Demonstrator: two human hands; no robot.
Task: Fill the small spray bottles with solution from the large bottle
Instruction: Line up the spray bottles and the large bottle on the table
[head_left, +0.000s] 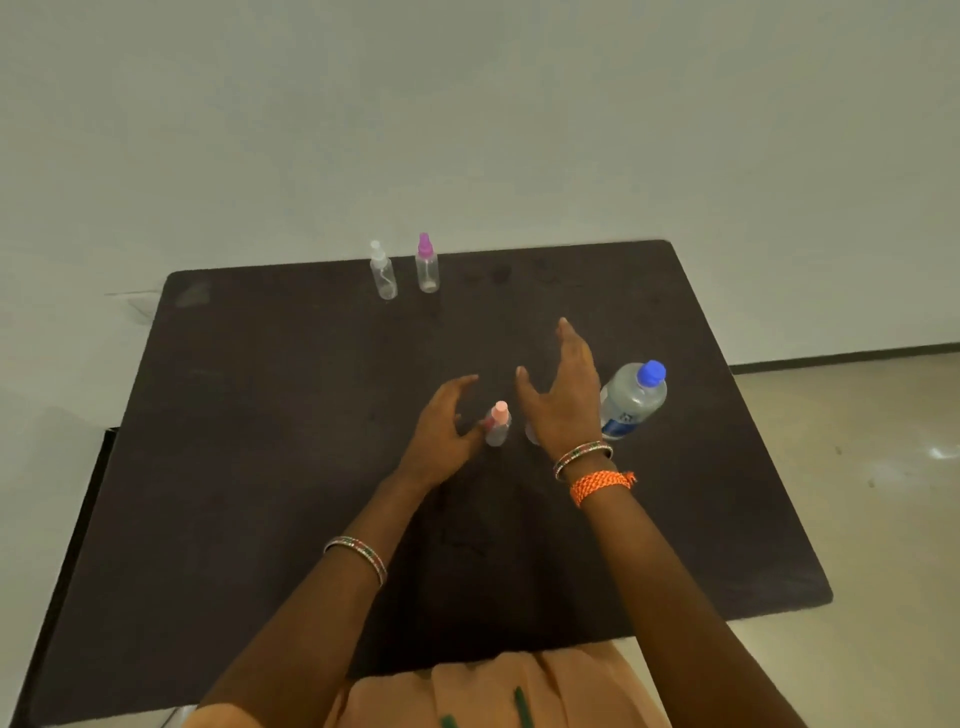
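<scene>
A small clear spray bottle with a pink cap (498, 423) stands upright mid-table between my hands. My left hand (444, 431) hovers just left of it, fingers loosely curved, holding nothing. My right hand (563, 395) is just right of it, fingers straight and spread. The large clear bottle with a blue cap (631, 400) stands behind my right hand, partly hidden by it. Two more small spray bottles stand at the far edge: one with a white cap (383, 273), one with a purple cap (427, 265).
The dark table (260, 441) ends at a pale wall behind. Its right edge drops to a light floor (857, 493). Bangles and an orange thread sit on my wrists. My orange clothing shows at the bottom.
</scene>
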